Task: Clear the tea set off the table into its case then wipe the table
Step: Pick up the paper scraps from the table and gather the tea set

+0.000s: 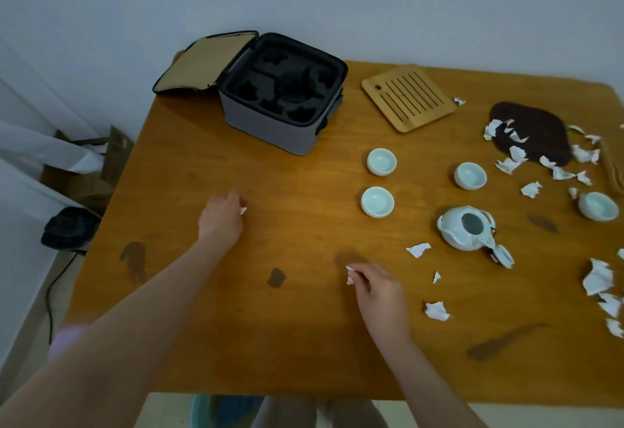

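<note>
I saw the left hand [221, 216] low over the near-left part of the tabletop [236, 326], fingers curled, pinching a small white scrap [243, 210] at its fingertips. The right hand [374, 287] was nearer the middle and nearer to me, pinching another scrap [350, 275] between thumb and fingers, just above the wood.

The case [280, 96] stood open at the far left, its flap [206, 63] folded out to the left and its black foam pockets showing. Right of it lay the slatted tray [408, 96]. Two cups [381, 162] sat one behind the other right of the middle. A third cup [470, 175] sat farther right, and a fourth cup [597, 205] close to the right edge.

The teapot [467, 227] stood on the near side of the third cup, open-topped, with its lid [504, 255] tilted just beside it on the near right. A dark cloth [537, 133] lay at the far right with torn paper [518, 154] on and around it, and more pieces were strewn down the right side. Dark stains [276, 278] marked the wood.
</note>
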Demonstrator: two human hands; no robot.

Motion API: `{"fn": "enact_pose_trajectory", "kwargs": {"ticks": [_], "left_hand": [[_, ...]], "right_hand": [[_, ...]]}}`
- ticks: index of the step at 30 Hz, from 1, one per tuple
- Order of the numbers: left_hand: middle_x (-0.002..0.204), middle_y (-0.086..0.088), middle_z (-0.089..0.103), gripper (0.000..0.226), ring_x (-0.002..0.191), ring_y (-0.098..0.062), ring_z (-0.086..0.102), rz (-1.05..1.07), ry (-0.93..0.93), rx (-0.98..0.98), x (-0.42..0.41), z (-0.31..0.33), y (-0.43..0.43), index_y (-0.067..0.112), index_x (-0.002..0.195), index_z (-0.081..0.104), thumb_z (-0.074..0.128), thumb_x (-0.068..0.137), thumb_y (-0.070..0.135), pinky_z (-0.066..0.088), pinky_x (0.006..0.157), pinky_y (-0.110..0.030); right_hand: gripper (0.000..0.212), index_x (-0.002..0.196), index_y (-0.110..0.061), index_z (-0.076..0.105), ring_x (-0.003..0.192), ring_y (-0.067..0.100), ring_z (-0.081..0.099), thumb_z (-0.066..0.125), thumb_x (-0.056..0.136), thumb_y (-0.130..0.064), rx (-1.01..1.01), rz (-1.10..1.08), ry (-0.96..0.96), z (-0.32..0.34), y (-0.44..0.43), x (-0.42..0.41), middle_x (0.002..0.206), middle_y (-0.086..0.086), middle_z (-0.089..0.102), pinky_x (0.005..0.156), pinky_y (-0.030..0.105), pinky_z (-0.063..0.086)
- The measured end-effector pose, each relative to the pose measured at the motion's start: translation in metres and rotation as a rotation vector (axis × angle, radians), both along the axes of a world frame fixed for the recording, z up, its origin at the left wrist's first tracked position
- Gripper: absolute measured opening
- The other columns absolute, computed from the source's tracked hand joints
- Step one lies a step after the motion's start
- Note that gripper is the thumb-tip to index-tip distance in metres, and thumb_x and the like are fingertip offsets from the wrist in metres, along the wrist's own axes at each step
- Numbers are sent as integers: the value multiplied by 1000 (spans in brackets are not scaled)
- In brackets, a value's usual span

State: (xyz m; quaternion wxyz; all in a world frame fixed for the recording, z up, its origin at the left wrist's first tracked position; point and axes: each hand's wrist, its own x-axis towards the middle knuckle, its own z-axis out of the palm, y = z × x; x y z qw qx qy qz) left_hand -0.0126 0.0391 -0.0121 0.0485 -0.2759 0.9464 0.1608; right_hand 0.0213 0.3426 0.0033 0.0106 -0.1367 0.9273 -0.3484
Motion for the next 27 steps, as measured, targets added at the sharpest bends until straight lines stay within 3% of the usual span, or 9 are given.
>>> {"fn": "enact_pose_trajectory", "kwargs": {"ticks": [4,7,11,14,17,19,21,24,27], "left_hand": [[115,-13,56,35,111,-30,50,-6,50,38,0,-2,5,13,124,60,41,96,2,46,89,-40],[116,-11,52,30,99,-26,54,3,111,174,0,5,29,13,119,63,40,100,7,48,82,-35],[102,-1,59,25,82,-18,65,155,191,638,-1,25,71,18,93,67,45,100,9,52,72,-27],[84,-5,53,24,71,-16,59,387,290,1059,5,40,111,8,81,61,45,97,0,58,82,-35],[79,-9,48,24,65,-16,52,589,354,1269,13,49,151,6,78,56,42,96,-1,59,68,-33],[73,-5,43,23,57,-13,44,773,341,1378,20,49,173,8,77,51,39,95,1,50,49,-24],[67,-1,37,24,49,-11,33,914,320,1513,28,46,192,12,73,45,34,94,5,31,35,-21],[62,-1,39,32,44,-11,25,1031,307,1598,39,39,217,13,65,41,30,95,11,17,33,-21],[63,-5,49,35,42,-12,25,1094,306,1578,47,36,236,12,64,43,29,96,14,16,34,-20]], "right_hand": [[16,104,-14,72,81,10,64,67,89,-12,-2,-45,-19,5,19,-4,90,-4,71,71,23,51],[14,102,-16,72,82,11,63,65,90,-12,16,-31,-24,1,35,-4,91,-4,70,72,27,54],[8,94,-13,74,91,13,56,68,88,-11,77,-26,32,-1,55,-1,96,-2,63,75,19,44],[8,92,-13,74,102,14,55,69,88,-16,109,-10,8,-1,70,5,106,1,61,81,17,39],[11,95,-18,75,117,15,51,68,89,-22,157,56,-85,-6,85,16,124,-1,59,89,18,38],[12,97,-22,77,123,17,48,69,88,-23,175,116,-112,-11,92,22,132,-3,56,94,21,37],[13,98,-23,77,122,18,48,68,88,-23,222,198,-90,-15,93,24,132,-4,58,96,24,40],[14,98,-17,77,106,19,55,66,90,-16,274,326,-13,-20,90,17,116,-2,66,84,28,48],[11,88,-11,76,87,19,59,66,86,-7,276,387,19,-23,85,4,95,0,69,69,30,52]]}}
